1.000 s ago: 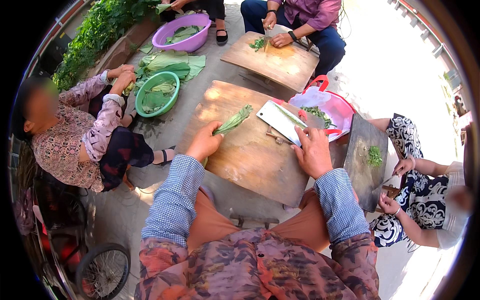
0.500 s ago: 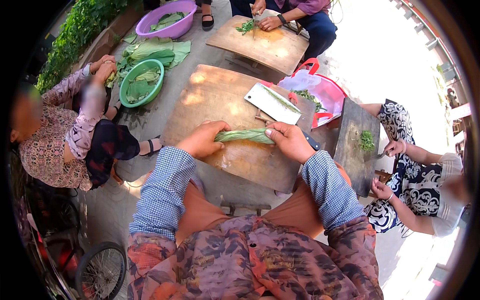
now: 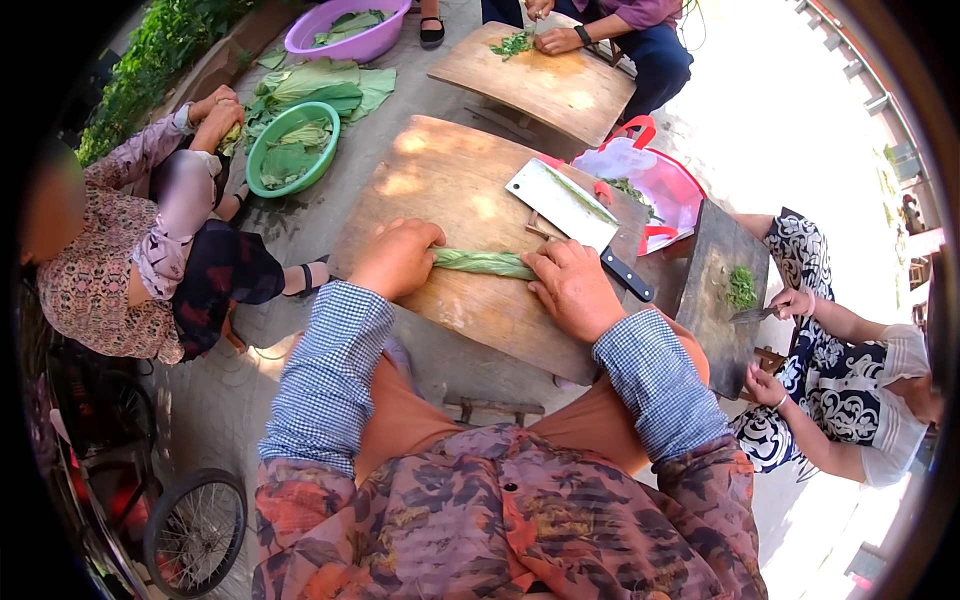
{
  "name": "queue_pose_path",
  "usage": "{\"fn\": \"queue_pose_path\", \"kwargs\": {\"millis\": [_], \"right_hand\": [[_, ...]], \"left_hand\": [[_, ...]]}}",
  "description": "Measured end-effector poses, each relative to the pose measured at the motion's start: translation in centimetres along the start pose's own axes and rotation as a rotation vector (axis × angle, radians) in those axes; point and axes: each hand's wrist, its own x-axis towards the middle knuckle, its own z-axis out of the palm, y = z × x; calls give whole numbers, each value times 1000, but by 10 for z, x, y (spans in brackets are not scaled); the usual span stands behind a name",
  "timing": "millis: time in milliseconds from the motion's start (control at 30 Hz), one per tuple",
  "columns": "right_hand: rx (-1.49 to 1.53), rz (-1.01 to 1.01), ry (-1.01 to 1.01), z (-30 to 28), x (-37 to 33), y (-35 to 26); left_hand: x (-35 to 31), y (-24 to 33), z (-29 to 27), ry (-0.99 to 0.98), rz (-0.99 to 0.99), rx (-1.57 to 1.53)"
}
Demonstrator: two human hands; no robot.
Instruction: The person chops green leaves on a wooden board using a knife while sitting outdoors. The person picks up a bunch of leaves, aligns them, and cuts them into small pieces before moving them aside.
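Note:
A tight roll of green leaves point(image 3: 485, 263) lies across the wooden board point(image 3: 440, 165) in front of me. My left hand point(image 3: 400, 258) is closed around its left end. Over the right end, my right hand point(image 3: 577, 287) has its fingers bent down and gripping, back of the hand upward. The roll's middle shows between the two hands; both ends are hidden under the fingers. Just beyond my right hand rests a cleaver point(image 3: 562, 205) with a wide pale blade and a dark riveted handle, a strip of green stuck along the blade.
A pink tub point(image 3: 680, 195) lined with a white bag holds chopped greens. To the right, a person cuts greens on a dark board point(image 3: 715, 300). Ahead, another works at a second board point(image 3: 540, 80). At left sit a green basin point(image 3: 327, 165), a purple basin point(image 3: 375, 42) and loose leaves point(image 3: 375, 90).
The roll has come down flatter against the board. My right hand has turned from a thumb-on-top pinch to fingers laid over the end. The view has shifted slightly.

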Motion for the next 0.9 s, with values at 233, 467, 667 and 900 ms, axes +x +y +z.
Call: {"fn": "queue_pose_path", "kwargs": {"millis": [233, 467, 667, 900], "right_hand": [[-128, -133, -62, 8, 6, -2], [-164, -177, -6, 12, 5, -9], [-216, -222, -30, 17, 12, -20], [-147, -228, -78, 10, 13, -24]], "left_hand": [[9, -8, 5, -39, -11, -108], [10, 1, 10, -85, -92, -109], [1, -2, 14, -79, -107, -66], [4, -10, 22, -48, -116, -174]]}}
